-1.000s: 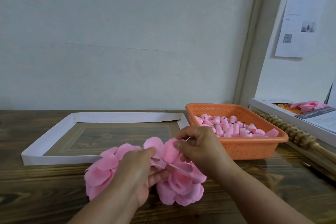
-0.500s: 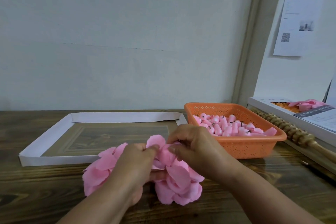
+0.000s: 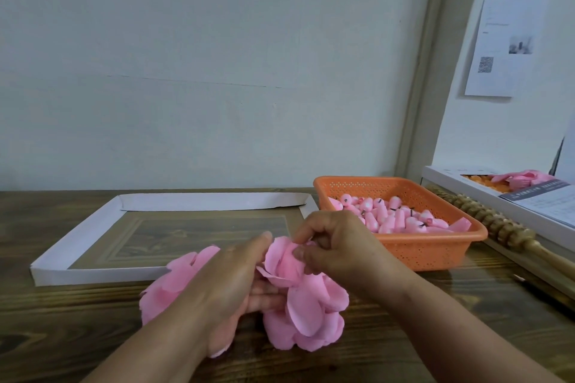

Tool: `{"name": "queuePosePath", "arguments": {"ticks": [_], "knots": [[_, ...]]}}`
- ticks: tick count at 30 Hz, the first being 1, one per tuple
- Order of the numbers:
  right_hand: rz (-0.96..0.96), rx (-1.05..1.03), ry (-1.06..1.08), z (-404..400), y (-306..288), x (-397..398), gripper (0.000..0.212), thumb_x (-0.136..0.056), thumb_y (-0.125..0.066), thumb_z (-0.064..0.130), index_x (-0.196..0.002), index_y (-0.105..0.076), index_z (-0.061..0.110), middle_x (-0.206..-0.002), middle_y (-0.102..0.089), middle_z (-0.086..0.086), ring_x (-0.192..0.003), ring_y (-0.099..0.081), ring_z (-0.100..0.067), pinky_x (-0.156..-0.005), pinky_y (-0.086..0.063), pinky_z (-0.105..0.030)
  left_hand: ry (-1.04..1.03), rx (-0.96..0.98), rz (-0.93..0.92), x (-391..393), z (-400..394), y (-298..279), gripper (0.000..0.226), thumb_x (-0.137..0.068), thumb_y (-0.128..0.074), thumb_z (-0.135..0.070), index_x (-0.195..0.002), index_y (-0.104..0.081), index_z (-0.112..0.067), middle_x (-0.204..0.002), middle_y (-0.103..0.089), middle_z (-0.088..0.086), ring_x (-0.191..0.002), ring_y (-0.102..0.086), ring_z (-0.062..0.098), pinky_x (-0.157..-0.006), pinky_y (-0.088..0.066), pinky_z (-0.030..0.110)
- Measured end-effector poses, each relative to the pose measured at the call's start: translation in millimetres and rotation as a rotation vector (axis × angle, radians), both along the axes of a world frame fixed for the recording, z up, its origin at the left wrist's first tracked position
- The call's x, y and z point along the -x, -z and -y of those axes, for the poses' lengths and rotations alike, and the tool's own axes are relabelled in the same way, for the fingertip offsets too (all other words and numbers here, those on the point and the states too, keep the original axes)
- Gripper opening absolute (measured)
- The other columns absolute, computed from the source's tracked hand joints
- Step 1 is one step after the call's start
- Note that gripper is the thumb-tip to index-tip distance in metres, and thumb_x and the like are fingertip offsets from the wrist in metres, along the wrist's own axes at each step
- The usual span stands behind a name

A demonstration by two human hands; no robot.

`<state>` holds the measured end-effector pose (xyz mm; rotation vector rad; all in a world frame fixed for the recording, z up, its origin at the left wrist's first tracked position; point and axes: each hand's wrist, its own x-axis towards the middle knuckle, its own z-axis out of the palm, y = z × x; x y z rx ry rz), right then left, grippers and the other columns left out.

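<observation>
Bunch of pink petals [image 3: 311, 308], loose, on the wooden table [image 3: 62, 320], just in front of the white cardboard tray [image 3: 93, 275]. Long axis left to right, roughly along the table's near edge; right end fuller, sagging toward the camera. Gripped at the middle by the left hand [image 3: 227, 280], fingers curled beneath, thumb up against a raised petal. Same raised petal pinched by the right hand [image 3: 342, 252] between thumb and curled fingers. Behind the right hand, orange basket [image 3: 435, 253], partly filled with small pink buds [image 3: 389, 218]. At far right, white box [image 3: 441, 176] with orange pieces and more petals of the same pink, wooden roller [image 3: 494, 225] just beside it.
</observation>
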<state>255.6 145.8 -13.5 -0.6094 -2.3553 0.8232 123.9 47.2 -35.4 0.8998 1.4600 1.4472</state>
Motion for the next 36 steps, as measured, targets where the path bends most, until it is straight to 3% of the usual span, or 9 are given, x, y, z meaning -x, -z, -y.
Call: {"name": "queuePosePath", "arguments": {"ticks": [2,4,9,15,19,24,29,32,36], "knots": [[0.03,-0.012,-0.014,1,-1,1,0.031,-0.081,-0.068,0.006,-0.068,-0.058,0.031,-0.091,-0.061,0.015,-0.064,-0.064,-0.01,-0.067,-0.056,-0.036,0.012,-0.007,-0.01,-2,1,0,0.042,-0.1,-0.04,-0.031,-0.1,-0.07,-0.002,-0.091,-0.074,0.017,-0.087,-0.072,0.03,-0.08,-0.058,0.041],[0.075,-0.016,-0.032,1,-1,2,0.032,-0.081,-0.068,0.007,-0.066,-0.058,0.034,-0.099,-0.057,0.022,-0.063,-0.062,-0.004,-0.065,-0.056,-0.028,0.023,-0.011,-0.018,-5,1,1,0.042,-0.1,-0.04,-0.031,-0.098,-0.071,-0.002,-0.089,-0.074,0.017,-0.087,-0.072,0.03,-0.085,-0.057,0.044],[0.003,0.04,0.031,2,1,3,0.026,-0.081,-0.067,0.004,-0.068,-0.058,0.025,-0.046,-0.059,0.009,-0.051,-0.062,-0.007,-0.058,-0.053,-0.03,0.021,0.021,0.049,-1,-1,1,0.047,-0.101,-0.036,-0.033,-0.102,-0.07,0.001,-0.093,-0.073,0.02,-0.09,-0.071,0.033,-0.084,-0.057,0.043],[-0.013,0.094,0.013,2,1,3,0.022,-0.083,-0.065,0.002,-0.07,-0.058,0.018,-0.044,-0.059,0.007,-0.05,-0.063,-0.006,-0.056,-0.053,-0.026,0.032,0.045,0.061,7,-2,2,0.023,-0.092,-0.053,-0.006,-0.096,-0.072,0.004,-0.094,-0.071,0.025,-0.083,-0.071,0.032,-0.07,-0.059,0.036],[0.014,0.106,-0.001,4,0,3,0.014,-0.083,-0.066,0.005,-0.076,-0.059,0.015,-0.043,-0.058,0.008,-0.051,-0.064,-0.008,-0.061,-0.055,-0.031,0.058,0.047,0.094,8,-2,3,0.03,-0.095,-0.053,-0.017,-0.099,-0.069,0.009,-0.095,-0.072,0.025,-0.081,-0.071,0.029,-0.067,-0.06,0.032],[0.022,0.109,-0.035,8,-4,5,0.021,-0.082,-0.067,0.004,-0.072,-0.058,0.02,-0.097,-0.063,0.011,-0.05,-0.062,-0.006,-0.06,-0.055,-0.03,0.084,0.055,0.079,4,1,2,0.037,-0.097,-0.05,-0.025,-0.1,-0.069,0.007,-0.095,-0.072,0.023,-0.086,-0.072,0.03,-0.071,-0.06,0.032],[0.03,0.101,-0.007,7,2,3,0.015,-0.083,-0.066,0.005,-0.074,-0.059,0.014,-0.042,-0.057,0.011,-0.047,-0.062,-0.005,-0.053,-0.052,-0.024,0.083,0.03,0.036,1,3,3,0.036,-0.097,-0.05,-0.024,-0.095,-0.071,0.004,-0.093,-0.073,0.021,-0.087,-0.072,0.029,-0.077,-0.059,0.034],[-0.003,0.13,0.012,9,3,4,0.019,-0.083,-0.066,0.004,-0.073,-0.056,0.017,-0.042,-0.057,0.011,-0.045,-0.06,-0.005,-0.049,-0.05,-0.021,0.09,0.031,0.044,1,4,4,0.033,-0.096,-0.051,-0.021,-0.09,-0.073,0.003,-0.092,-0.073,0.02,-0.083,-0.071,0.026,-0.07,-0.059,0.031],[0.02,0.17,0.012,12,2,7,0.019,-0.085,-0.064,0.002,-0.093,-0.061,0.018,-0.061,-0.061,0.008,-0.045,-0.059,-0.002,-0.048,-0.048,-0.017,0.111,0.051,0.007,1,4,6,0.03,-0.094,-0.054,-0.016,-0.081,-0.076,-0.002,-0.089,-0.073,0.018,-0.072,-0.069,0.019,-0.068,-0.057,0.029]]}}
